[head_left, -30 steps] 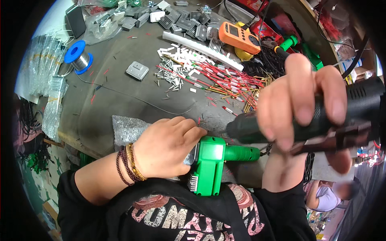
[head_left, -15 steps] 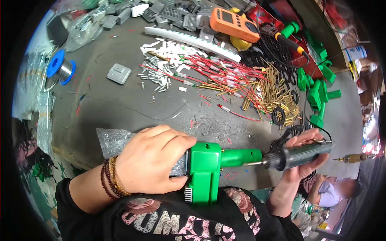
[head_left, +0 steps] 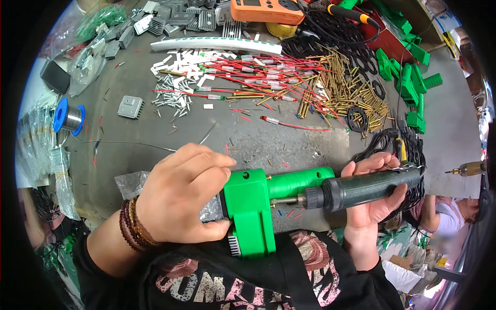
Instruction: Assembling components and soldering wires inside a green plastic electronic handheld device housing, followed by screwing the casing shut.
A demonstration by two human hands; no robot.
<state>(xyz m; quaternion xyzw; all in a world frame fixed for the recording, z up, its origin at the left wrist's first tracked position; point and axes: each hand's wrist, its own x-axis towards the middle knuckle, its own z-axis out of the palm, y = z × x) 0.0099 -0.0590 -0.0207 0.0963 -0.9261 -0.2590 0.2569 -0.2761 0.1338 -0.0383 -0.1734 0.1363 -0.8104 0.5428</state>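
A green plastic housing (head_left: 250, 212) with a round green handle (head_left: 297, 182) lies in front of my body. Wrapped over its left end, my left hand (head_left: 181, 194) is closed, with clear bubble wrap (head_left: 211, 209) showing under the fingers. Metal fins peek out at the housing's lower left. My right hand (head_left: 374, 199) holds a dark electric screwdriver (head_left: 369, 190) level, fingers curled around its body. The screwdriver's bit (head_left: 284, 201) points left and reaches the right side of the housing, below the handle; whether it sits in a screw head is too small to tell.
Beyond my hands lie silver screws (head_left: 173, 95), red wires (head_left: 258, 77), brass rods (head_left: 356, 93) and black gaskets (head_left: 357, 119). A solder spool (head_left: 68, 118) and a grey heat sink (head_left: 130, 106) sit left. An orange meter (head_left: 268, 10), green parts (head_left: 411, 85) and another person (head_left: 449, 217) are farther off.
My right hand has brought the screwdriver left, so its bit has gone from beside the handle to the housing's side. My left hand keeps its hold. The whole view has shifted a little.
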